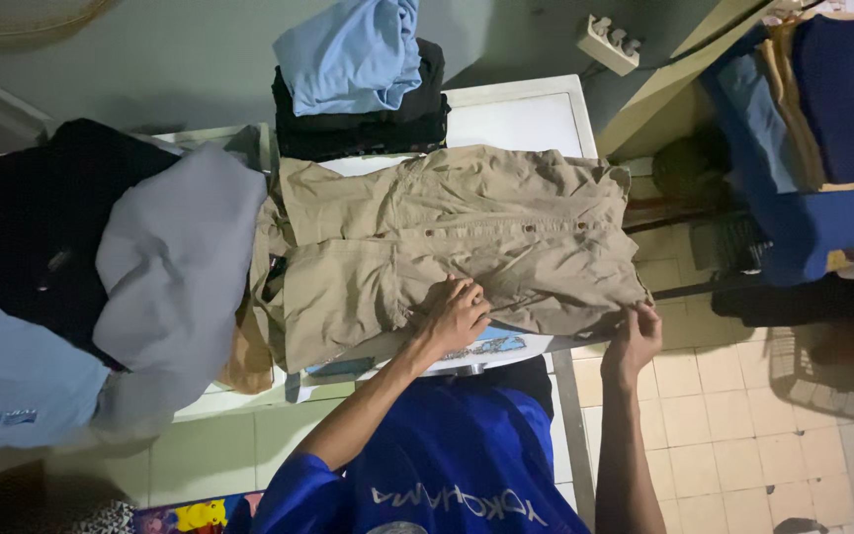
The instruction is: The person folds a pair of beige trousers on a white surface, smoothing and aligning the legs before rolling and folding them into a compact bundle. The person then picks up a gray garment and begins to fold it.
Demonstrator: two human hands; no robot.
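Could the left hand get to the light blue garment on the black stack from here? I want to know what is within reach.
Probably yes, with a stretch. The left hand lies flat on the tan shirt; the light blue garment tops the black stack just beyond, nothing standing between.

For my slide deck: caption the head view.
Left hand presses a khaki shirt flat on a white table; right hand grips its edge.

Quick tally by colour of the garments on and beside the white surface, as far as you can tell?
Khaki button shirt, under the left hand and pinched by the right hand: 1
Light blue garment: 1
Black folded stack, pieces uncountable: 1
Grey garment: 1
Total: 4
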